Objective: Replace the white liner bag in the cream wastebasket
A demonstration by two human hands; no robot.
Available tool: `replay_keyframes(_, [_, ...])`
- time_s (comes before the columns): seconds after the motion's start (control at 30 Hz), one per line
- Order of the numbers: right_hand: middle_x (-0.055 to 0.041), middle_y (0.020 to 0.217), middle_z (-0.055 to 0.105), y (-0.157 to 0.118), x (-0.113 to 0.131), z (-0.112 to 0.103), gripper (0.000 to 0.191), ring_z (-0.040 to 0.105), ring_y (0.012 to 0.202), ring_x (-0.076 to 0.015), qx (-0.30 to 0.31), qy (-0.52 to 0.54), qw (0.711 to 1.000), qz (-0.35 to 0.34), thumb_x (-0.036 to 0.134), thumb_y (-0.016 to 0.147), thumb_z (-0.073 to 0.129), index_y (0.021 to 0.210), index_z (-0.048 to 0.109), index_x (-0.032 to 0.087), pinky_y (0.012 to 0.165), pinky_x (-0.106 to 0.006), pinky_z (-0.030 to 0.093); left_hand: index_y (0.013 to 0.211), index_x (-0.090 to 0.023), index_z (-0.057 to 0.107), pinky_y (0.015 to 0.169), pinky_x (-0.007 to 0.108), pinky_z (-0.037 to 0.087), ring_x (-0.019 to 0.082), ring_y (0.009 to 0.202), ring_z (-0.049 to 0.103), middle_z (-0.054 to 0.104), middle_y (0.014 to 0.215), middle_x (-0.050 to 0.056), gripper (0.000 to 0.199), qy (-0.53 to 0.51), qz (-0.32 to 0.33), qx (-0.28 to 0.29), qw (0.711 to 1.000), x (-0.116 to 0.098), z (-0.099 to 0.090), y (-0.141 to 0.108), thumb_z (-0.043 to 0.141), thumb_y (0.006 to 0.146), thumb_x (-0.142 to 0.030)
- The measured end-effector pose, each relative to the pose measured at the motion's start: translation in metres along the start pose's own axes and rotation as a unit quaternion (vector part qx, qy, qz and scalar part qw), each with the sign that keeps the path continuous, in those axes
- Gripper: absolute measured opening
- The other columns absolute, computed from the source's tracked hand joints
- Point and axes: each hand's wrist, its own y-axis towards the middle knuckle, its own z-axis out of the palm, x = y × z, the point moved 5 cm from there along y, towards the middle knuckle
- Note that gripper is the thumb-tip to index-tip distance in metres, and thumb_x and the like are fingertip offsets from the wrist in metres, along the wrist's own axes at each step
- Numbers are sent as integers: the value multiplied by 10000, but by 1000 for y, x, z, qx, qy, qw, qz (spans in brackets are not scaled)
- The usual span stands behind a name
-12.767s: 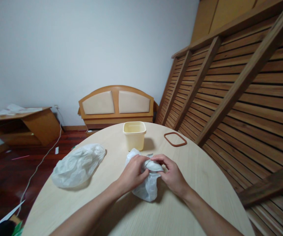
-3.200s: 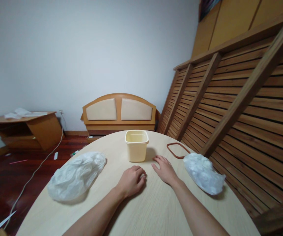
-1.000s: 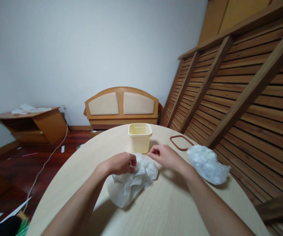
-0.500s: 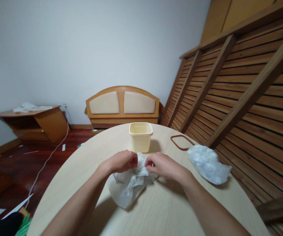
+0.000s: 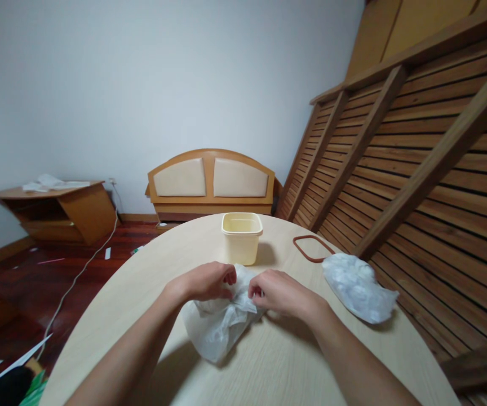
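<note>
A crumpled white translucent plastic bag [image 5: 218, 332] lies on the round table in front of me, its gathered top between my hands. My left hand [image 5: 212, 280] is at the left of the gathered part, fingers curled but parted from the thumb, which touches the plastic. From the right, my right hand [image 5: 275, 290] pinches a fold of the bag between thumb and fingers. Just beyond the hands stands a pale yellow square plastic tub [image 5: 242, 242], upright and without a lid on it.
On the light wood table [image 5: 294, 361], a brown rounded-square ring [image 5: 298, 246] lies right of the tub. Nearer, a stuffed whitish plastic bag [image 5: 359, 287] rests by the right edge. Slatted wooden panels [image 5: 395, 186] lean close on the right. A cable [image 5: 76, 276] crosses the floor at left.
The left thumb and fingers have parted a little at the gathered plastic. My right hand has shifted slightly on the bag. The tub, ring and stuffed bag stay put.
</note>
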Motion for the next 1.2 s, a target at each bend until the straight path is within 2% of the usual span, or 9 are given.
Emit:
replay_keyframes(0.1, [-43, 795, 766, 0, -2, -1, 122, 646, 699, -182, -15, 15, 1000, 5, 277, 817, 679, 839, 787, 224, 596, -255, 353, 1114, -195, 672, 806, 304, 487, 239, 954, 661, 729, 1104, 78, 394, 8, 0, 0, 1000, 2, 1, 0, 769, 737, -253])
replay_keyframes(0.2, [-33, 818, 763, 1, 0, 5, 216, 647, 713, -189, -19, 29, 999, -10, 427, 772, 757, 863, 774, 233, 584, -255, 347, 1148, -201, 663, 850, 316, 493, 252, 997, 651, 710, 1132, 86, 493, 25, -8, 7, 1000, 6, 4, 1, 819, 681, -233])
replay_keyframes(0.33, [-33, 820, 768, 2, 0, 13, 85, 658, 721, -193, 2, -5, 1000, -13, 251, 786, 702, 835, 766, 227, 586, -260, 333, 1183, -196, 652, 885, 318, 496, 259, 1039, 645, 685, 1196, 106, 560, 47, -15, 16, 999, 11, 10, 4, 840, 656, -215])
replay_keyframes(0.43, [-55, 829, 768, 0, -6, 6, 159, 667, 726, -196, -10, -31, 999, 5, 159, 821, 598, 811, 749, 206, 598, -265, 337, 1171, -191, 653, 888, 322, 493, 252, 1039, 651, 702, 1182, 104, 460, 51, 1, 2, 999, 10, 11, 6, 778, 731, -239])
replay_keyframes(0.6, [-58, 838, 749, -8, -20, -21, 140, 656, 740, -184, -57, -15, 998, 34, 165, 848, 562, 836, 697, 199, 626, -257, 355, 992, -179, 683, 732, 303, 474, 242, 885, 684, 745, 998, 98, 167, 69, 16, -67, 995, 2, 5, 7, 603, 876, -268])
replay_keyframes(0.8, [-44, 795, 725, -26, -44, -52, 126, 617, 686, -173, -117, 3, 990, 73, 199, 866, 551, 809, 664, 200, 590, -267, 327, 838, -199, 623, 585, 256, 384, 188, 701, 654, 713, 796, 51, 195, 32, -19, -181, 983, -5, -14, 4, 523, 941, -331])
replay_keyframes(0.97, [-40, 781, 722, -39, -66, -70, 152, 628, 694, -178, -178, 34, 982, 60, 168, 868, 538, 877, 686, 199, 619, -268, 369, 951, -210, 632, 585, 269, 425, 189, 693, 655, 721, 850, 44, 155, -37, -34, -261, 964, 1, -24, 0, 537, 930, -330])
replay_keyframes(1.1, [-32, 814, 729, -42, -67, -78, 176, 644, 708, -181, -218, 52, 973, 48, 214, 906, 519, 940, 691, 212, 645, -275, 409, 1244, -240, 570, 792, 352, 531, 241, 981, 678, 685, 1175, 88, 368, -32, 44, -318, 947, -9, -25, -3, 622, 881, -270])
replay_keyframes(1.2, [-26, 832, 732, -41, -53, -80, 162, 656, 722, -177, -234, 73, 969, 23, 244, 917, 532, 926, 691, 212, 658, -275, 432, 1325, -260, 529, 979, 422, 504, 274, 1227, 578, 588, 1359, 107, 446, -24, 143, -343, 928, -31, -23, -9, 651, 899, -313])
